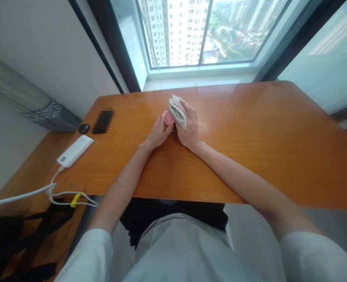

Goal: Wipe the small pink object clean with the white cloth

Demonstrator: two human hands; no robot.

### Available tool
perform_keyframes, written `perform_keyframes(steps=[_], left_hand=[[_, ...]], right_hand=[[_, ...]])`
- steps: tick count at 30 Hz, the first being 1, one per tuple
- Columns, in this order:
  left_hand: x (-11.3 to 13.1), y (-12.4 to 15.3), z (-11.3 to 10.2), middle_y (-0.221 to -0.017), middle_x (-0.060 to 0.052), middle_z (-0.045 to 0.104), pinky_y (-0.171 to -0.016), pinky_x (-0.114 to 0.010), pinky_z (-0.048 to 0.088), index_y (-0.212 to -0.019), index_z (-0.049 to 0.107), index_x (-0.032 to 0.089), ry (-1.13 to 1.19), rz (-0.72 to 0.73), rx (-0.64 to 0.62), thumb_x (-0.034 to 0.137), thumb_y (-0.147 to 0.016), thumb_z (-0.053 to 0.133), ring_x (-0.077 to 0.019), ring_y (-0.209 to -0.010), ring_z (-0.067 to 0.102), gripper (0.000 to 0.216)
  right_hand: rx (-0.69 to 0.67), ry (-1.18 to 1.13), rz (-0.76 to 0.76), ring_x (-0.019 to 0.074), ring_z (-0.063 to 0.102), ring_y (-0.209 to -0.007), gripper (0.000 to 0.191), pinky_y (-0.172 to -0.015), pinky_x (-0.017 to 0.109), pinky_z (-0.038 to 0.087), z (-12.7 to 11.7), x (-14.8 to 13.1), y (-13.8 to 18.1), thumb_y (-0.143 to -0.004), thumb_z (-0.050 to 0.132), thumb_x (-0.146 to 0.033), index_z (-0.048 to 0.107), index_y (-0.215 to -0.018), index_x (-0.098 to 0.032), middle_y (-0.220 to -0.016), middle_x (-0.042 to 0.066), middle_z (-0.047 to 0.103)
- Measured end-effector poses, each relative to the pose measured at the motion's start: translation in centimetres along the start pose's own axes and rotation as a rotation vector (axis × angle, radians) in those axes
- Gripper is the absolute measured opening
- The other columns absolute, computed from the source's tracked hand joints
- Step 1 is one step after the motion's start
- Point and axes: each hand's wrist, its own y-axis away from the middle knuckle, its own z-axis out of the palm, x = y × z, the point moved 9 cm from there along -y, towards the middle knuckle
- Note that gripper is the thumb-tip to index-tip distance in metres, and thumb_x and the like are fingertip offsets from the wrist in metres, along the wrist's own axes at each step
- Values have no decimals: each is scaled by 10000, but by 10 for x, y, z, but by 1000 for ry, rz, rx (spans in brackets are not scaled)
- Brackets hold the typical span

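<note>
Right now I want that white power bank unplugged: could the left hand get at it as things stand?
Probably yes. The white power bank lies on the bare table left of the left hand, nothing between, but that hand holds a pink object.

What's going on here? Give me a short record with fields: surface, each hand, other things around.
surface: wooden table by a window
left hand: left hand holds a small pink object against the table
right hand: right hand grips a folded white cloth, pressed to the pink object
table, left end: white power bank with a white cable, a small black disc, a blurred dark item
floor, left: black bag
pink object's kind: cannot tell
</note>
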Motion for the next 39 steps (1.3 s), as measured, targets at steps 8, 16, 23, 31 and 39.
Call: perform_keyframes(steps=[8,16,23,31,39], left_hand=[[22,5,-21,-1649,-188,745,-1256,-553,645,-1757,477,293,-2,66,141,840,-1122,660,-371,-1445,800,858],[27,3,-26,-1565,-158,802,-1207,-501,668,-1689,559,282,3,51,176,757,-1148,662,-338,-1370,836,727],[25,1,-29,-1690,-183,731,-1308,-499,614,-1694,580,254,-23,19,193,766,-1126,689,-373,-1490,778,772],[21,2,-30,-1689,-170,734,-1299,-498,626,-1699,570,271,-37,6,189,756,-1121,693,-372,-1469,791,765],[13,3,-28,-1470,-136,841,-1164,-519,690,-1591,600,271,8,-3,207,770,-1113,704,-348,-1303,847,699]], right_hand=[[-82,-12,-89,410,467,-1795,657,-1510,693,391,8,-17,2,-1230,449,-583,592,-1816,-322,-1925,114,542],[-92,-51,-61,364,513,-1786,683,-1506,646,425,9,-14,-1,-1250,373,-640,585,-1833,-355,-1918,86,563],[-62,-324,388,342,882,-1210,892,-1199,593,713,33,68,2,-1167,344,-937,817,-1534,-275,-1242,102,916],[0,-364,380,340,880,-1290,872,-1229,596,713,25,58,1,-1142,429,-950,778,-1614,-305,-1435,96,910],[-93,-81,-124,370,525,-1799,657,-1519,649,424,5,-14,2,-1245,460,-615,618,-1816,-330,-1915,101,577]])
